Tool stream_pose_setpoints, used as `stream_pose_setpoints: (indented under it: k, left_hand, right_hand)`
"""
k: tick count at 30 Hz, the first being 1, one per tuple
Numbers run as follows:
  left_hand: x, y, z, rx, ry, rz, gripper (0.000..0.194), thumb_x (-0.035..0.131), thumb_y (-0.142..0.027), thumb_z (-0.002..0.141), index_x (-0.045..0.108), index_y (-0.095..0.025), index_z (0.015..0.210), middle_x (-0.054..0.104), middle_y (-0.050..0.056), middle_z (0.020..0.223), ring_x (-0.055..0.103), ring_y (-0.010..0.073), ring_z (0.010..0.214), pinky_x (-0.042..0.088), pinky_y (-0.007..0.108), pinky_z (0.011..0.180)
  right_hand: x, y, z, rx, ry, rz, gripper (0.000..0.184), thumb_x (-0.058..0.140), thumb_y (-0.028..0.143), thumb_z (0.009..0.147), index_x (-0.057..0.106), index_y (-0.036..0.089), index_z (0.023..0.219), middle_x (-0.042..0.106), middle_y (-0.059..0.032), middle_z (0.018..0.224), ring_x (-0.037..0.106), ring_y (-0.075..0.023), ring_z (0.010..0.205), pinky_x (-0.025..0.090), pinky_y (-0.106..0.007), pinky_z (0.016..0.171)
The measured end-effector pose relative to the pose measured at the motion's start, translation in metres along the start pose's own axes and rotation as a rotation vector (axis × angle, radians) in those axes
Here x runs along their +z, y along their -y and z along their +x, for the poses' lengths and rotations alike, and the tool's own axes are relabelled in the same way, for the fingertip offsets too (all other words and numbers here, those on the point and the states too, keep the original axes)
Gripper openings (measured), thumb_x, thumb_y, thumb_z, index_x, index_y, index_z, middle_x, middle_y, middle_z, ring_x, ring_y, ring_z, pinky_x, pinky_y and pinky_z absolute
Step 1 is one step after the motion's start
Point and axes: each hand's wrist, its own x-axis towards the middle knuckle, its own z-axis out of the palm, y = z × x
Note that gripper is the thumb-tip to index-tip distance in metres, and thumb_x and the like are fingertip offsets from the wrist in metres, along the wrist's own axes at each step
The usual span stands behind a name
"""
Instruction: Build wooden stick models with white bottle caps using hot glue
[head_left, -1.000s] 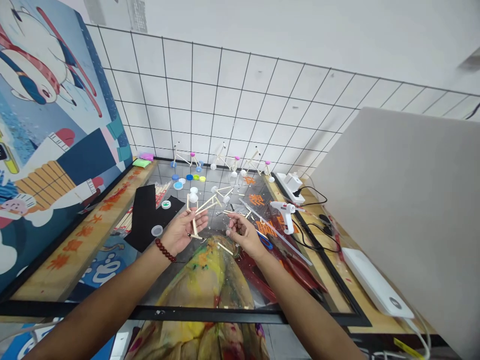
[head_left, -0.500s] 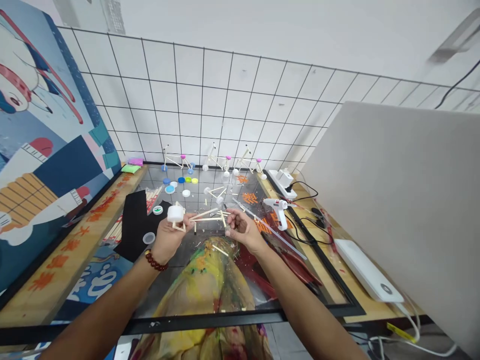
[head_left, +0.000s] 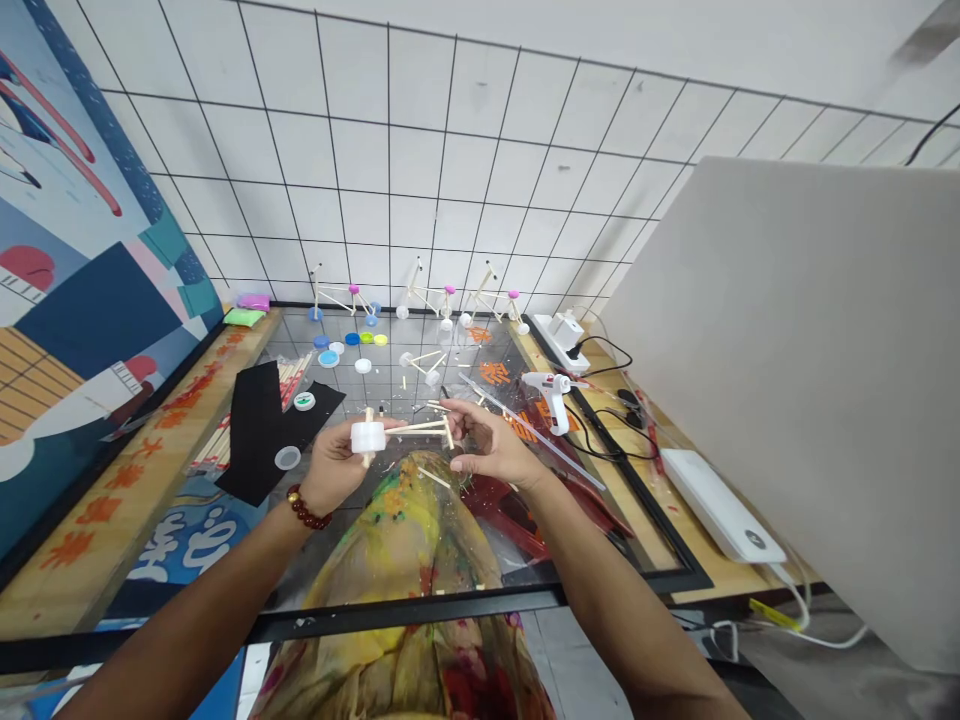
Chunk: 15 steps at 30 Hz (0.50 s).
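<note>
Stick frame point(head_left: 416, 430): centre, between hands; white cap point(head_left: 367, 437) left, crossbar point(head_left: 449, 432) right, likely turned for right-hand access.
Left hand point(head_left: 337, 470): clamped on frame's cap end, probably steadying it.
Right hand point(head_left: 495, 450): thumb and fingers apart around crossbar; contact unclear.
Glue gun point(head_left: 553, 398): right side, likely parked within reach.

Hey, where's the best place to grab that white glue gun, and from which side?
I'd take the white glue gun by its handle, probably reaching from the near side with the right hand: the handle juts toward the camera, and its long, narrow shape should suit wrapped fingers.
</note>
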Motion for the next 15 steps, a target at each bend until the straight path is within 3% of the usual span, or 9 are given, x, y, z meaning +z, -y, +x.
stream_pose_setpoints:
  k: [15]
  left_hand:
    - [0.0023, 0.0056, -0.0027, -0.041, -0.006, 0.003, 0.005, 0.070, -0.013, 0.066, 0.070, -0.018, 0.066, 0.080, 0.009, 0.090, 0.075, 0.0267, 0.089, 0.059, 0.041, 0.087]
  right_hand:
    - [0.0040, -0.0093, 0.0031, 0.044, -0.127, 0.082, 0.056, 0.091, 0.034, 0.062, 0.072, 0.024, 0.114, 0.062, 0.0021, 0.080, 0.054, -0.0135, 0.077, 0.046, -0.031, 0.080]
